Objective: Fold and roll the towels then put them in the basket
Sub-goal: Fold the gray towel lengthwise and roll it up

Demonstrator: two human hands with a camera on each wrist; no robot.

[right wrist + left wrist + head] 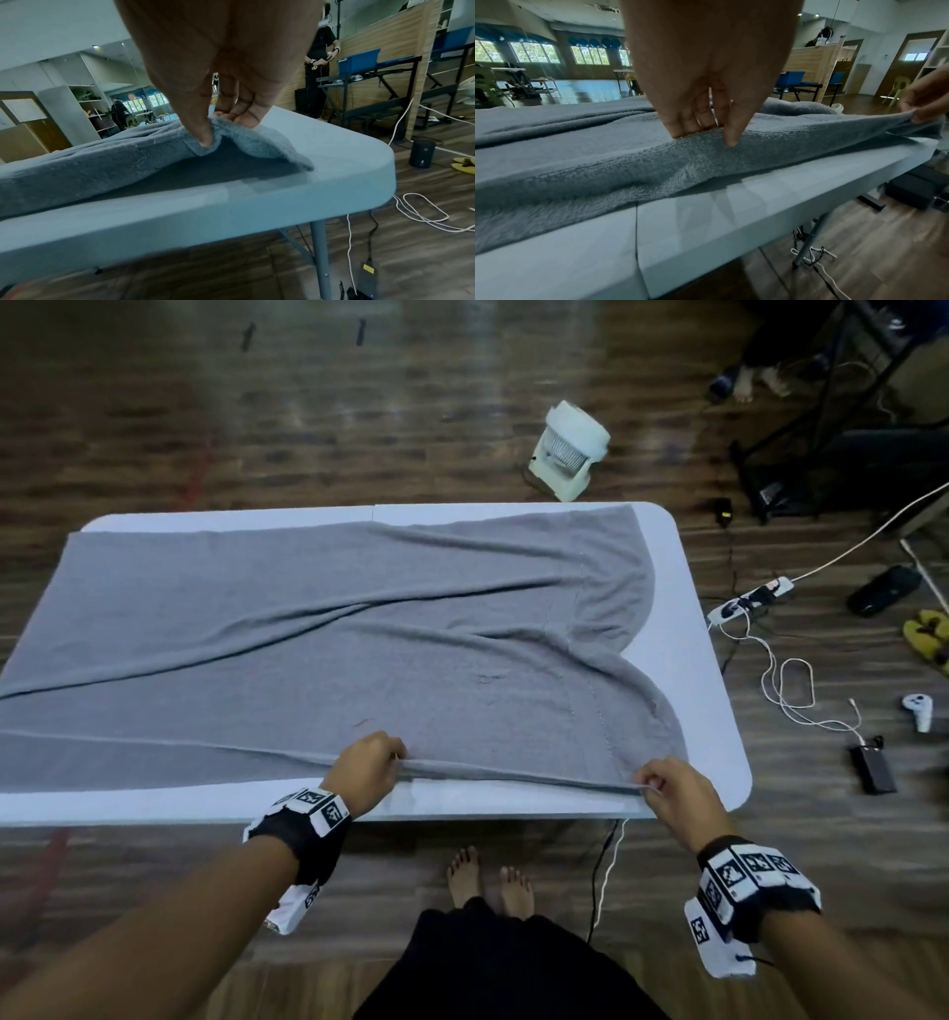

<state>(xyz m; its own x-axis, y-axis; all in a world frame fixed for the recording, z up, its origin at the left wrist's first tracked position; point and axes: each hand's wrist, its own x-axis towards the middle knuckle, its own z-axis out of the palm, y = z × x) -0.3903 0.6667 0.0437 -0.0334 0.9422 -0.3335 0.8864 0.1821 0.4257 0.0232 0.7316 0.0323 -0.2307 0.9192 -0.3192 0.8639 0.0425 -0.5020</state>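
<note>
A large grey towel [318, 634] lies spread and wrinkled over most of the white table [708, 711]. My left hand [367, 765] pinches the towel's near edge about midway along; in the left wrist view the left hand [706, 123] has its thumb in front of the towel [628, 162] and its fingers behind. My right hand [667, 785] pinches the near right corner. The right wrist view shows the right hand [221, 125] lifting that corner of the towel [102, 162] slightly off the table [308, 182]. No basket is in view.
A white fan [567, 449] stands on the wooden floor beyond the table. To the right lie a power strip [750, 600], cables, a black box [873, 767], a white controller [919, 710] and slippers. My bare feet [488, 878] are just before the table's front edge.
</note>
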